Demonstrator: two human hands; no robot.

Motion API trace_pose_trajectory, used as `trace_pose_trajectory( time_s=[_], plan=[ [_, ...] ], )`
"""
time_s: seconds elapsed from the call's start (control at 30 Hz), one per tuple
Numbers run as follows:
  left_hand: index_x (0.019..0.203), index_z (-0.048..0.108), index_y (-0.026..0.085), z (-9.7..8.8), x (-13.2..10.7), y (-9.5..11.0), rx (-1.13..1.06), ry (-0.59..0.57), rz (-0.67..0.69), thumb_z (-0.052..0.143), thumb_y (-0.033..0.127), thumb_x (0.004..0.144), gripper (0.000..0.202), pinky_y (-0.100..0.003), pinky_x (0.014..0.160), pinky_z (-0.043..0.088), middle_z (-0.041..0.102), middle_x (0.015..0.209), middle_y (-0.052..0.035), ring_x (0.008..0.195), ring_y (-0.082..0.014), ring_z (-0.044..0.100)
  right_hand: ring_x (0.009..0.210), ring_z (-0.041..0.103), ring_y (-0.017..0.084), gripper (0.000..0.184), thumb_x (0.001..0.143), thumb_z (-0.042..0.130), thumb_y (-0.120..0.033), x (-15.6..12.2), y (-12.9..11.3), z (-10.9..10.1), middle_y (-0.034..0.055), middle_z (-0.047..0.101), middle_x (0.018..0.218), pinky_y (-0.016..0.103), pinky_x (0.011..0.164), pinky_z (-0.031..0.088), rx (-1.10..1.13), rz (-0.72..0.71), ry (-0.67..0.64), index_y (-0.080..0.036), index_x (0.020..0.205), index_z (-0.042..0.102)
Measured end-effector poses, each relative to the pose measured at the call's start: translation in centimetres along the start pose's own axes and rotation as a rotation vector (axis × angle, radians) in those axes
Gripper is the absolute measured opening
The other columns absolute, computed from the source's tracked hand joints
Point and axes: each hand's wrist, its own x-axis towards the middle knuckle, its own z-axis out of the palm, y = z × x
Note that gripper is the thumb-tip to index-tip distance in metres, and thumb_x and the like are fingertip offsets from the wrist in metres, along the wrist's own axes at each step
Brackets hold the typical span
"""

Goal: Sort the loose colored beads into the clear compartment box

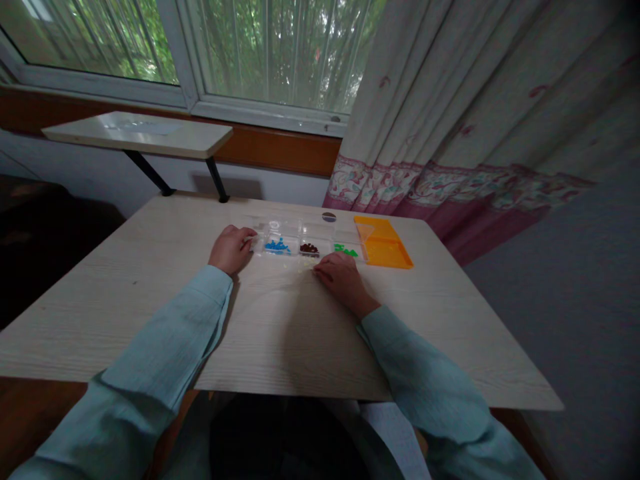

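Note:
A clear plastic compartment box [296, 252] lies on the table, its transparent lid [317, 229] raised on the far side. Small blue pieces [277, 247], dark brown pieces [309, 250] and green pieces [345, 250] sit in separate compartments. My left hand [231, 250] is closed at the box's left end, fingers and thumb gripping its edge. In front of the box, several tiny pale yellow pieces [306, 265] lie on the tabletop. Beside them my right hand [343, 275] rests low with fingertips pinched together; whatever is between them is too small to make out.
An orange two-section tray [387, 252] lies right of the box. A dark round spot [329, 217] shows behind the lid. At the table's [280, 333] back left stands a raised shelf [150, 133] on black legs. The curtain [400, 133] hangs beyond the back right edge.

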Motion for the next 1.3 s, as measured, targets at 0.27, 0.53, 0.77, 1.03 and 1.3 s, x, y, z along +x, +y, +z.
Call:
trace_pose_trajectory(
  time_s=[0.27, 0.53, 0.77, 1.03, 1.3],
  plan=[
    [0.104, 0.067, 0.02, -0.3, -0.2, 1.3, -0.085, -0.005, 0.127, 0.048, 0.025, 0.087, 0.026, -0.037, 0.084, 0.046, 0.063, 0.08, -0.0066, 0.09, -0.0237, 0.055, 0.092, 0.052, 0.023, 0.018, 0.091, 0.055, -0.025, 0.1, 0.5, -0.6, 0.0064, 0.068, 0.091, 0.038, 0.084, 0.034, -0.051, -0.012, -0.034, -0.02, 0.084, 0.072],
    [0.105, 0.066, 0.02, 0.5, -1.2, 4.7, -0.206, -0.075, 0.301, 0.046, 0.027, 0.091, 0.025, -0.035, 0.085, 0.044, 0.068, 0.092, -0.0061, 0.088, -0.0209, 0.055, 0.096, 0.053, 0.023, 0.018, 0.09, 0.055, -0.025, -0.2, 1.3, -1.2, 0.0063, 0.069, 0.097, 0.036, 0.084, 0.034, -0.051, 0.058, -0.017, -0.021, 0.095, 0.073],
    [0.107, 0.065, 0.019, 0.9, -1.7, 6.1, -0.248, -0.177, 0.401, 0.045, 0.026, 0.091, 0.026, -0.034, 0.084, 0.043, 0.065, 0.087, -0.0058, 0.086, -0.02, 0.055, 0.093, 0.054, 0.021, 0.016, 0.088, 0.059, -0.026, -0.4, 2.3, -3.0, 0.0063, 0.069, 0.096, 0.033, 0.081, 0.034, -0.064, 0.004, -0.127, -0.021, 0.091, 0.074],
    [0.106, 0.065, 0.02, 1.3, -1.6, 5.8, -0.26, -0.155, 0.391, 0.044, 0.025, 0.093, 0.025, -0.034, 0.085, 0.043, 0.066, 0.09, -0.0055, 0.089, -0.0199, 0.056, 0.089, 0.052, 0.021, 0.014, 0.083, 0.066, -0.032, -0.3, 1.0, -3.1, 0.0061, 0.066, 0.088, 0.032, 0.079, 0.032, -0.092, 0.081, -0.162, -0.021, 0.082, 0.075],
    [0.105, 0.065, 0.021, 1.2, -1.7, 5.9, -0.285, -0.154, 0.397, 0.045, 0.025, 0.092, 0.024, -0.033, 0.083, 0.044, 0.065, 0.088, -0.0052, 0.087, -0.0194, 0.056, 0.088, 0.053, 0.022, 0.015, 0.086, 0.061, -0.023, 0.0, 0.1, -2.4, 0.0087, 0.067, 0.086, 0.033, 0.077, 0.033, -0.153, 0.117, -0.186, -0.018, 0.084, 0.075]
  ],
)
